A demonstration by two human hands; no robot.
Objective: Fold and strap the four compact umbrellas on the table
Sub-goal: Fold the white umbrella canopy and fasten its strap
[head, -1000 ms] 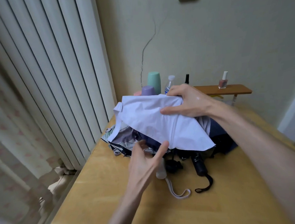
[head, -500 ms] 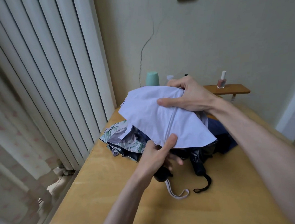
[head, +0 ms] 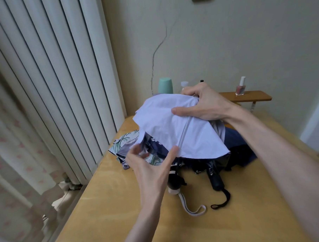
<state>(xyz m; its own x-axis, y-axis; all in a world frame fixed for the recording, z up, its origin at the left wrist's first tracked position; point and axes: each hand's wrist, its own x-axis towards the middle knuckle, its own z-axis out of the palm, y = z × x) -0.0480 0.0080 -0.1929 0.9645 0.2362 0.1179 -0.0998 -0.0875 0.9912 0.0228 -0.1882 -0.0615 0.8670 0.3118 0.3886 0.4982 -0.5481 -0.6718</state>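
**Right hand**: the fingers are curled over the crown of the white umbrella and the thumb lies flat along the canopy. I record a firm grasp on bunched fabric.

**Left hand**: the fingers are spread and loosely curved, holding nothing. The thumb tip touches the canopy's near hem where the rib seam ends. The far fingers are motion-blurred, so I cannot tell whether they touch cloth.

**White umbrella:** it is raised above the table. Its canopy is loose and draped, spanning from one hand to the other.

- **Under its left side:** a leaf umbrella, unfolded.
- **Under its right side:** a navy umbrella, also loose.
- **Just below its near hem:** a black handle, with its black strap looped on the table.
- **Behind the left hand:** a white handle, with its white strap looped beside the black one.

**Writing:**

- There are pale marks on the dark fabric beneath the canopy's left side, too blurred to read.
- Beyond the white umbrella, a polish bottle stands on a shelf. I cannot read its label.
- A green cup stands behind the canopy's top.
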